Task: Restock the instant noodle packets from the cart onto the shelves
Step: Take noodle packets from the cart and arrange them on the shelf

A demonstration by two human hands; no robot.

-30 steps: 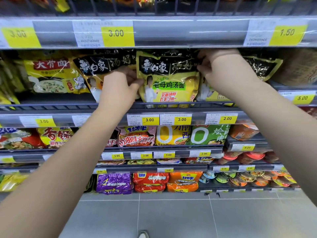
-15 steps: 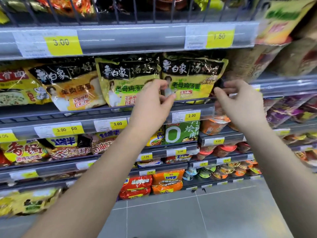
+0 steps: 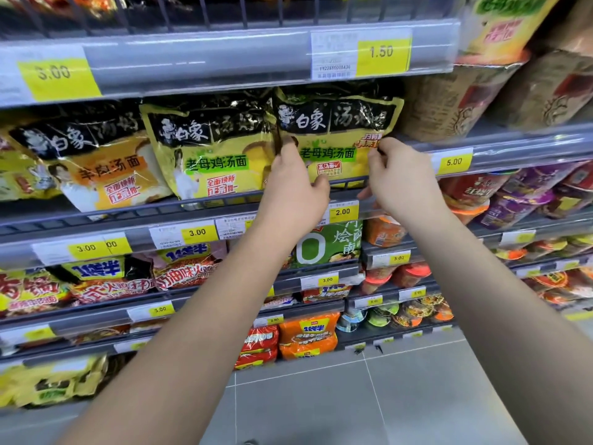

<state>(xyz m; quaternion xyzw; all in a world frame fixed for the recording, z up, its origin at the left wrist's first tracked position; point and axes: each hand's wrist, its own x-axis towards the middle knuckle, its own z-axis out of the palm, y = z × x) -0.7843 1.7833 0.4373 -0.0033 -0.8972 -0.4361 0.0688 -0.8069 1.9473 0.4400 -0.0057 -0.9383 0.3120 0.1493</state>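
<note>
Both hands, left hand (image 3: 293, 191) and right hand (image 3: 399, 181), pinch the yellow noodle packet (image 3: 337, 136) upright at the shelf's (image 3: 192, 210) right end; cart unseen, remaining stock unknown.

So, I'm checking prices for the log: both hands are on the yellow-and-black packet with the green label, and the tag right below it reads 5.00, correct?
Not quite. In the head view the left hand and right hand do hold the packet with the green label, but the tag right below it reads 2.00. The 5.00 tag sits further right, under the tubs.
</note>
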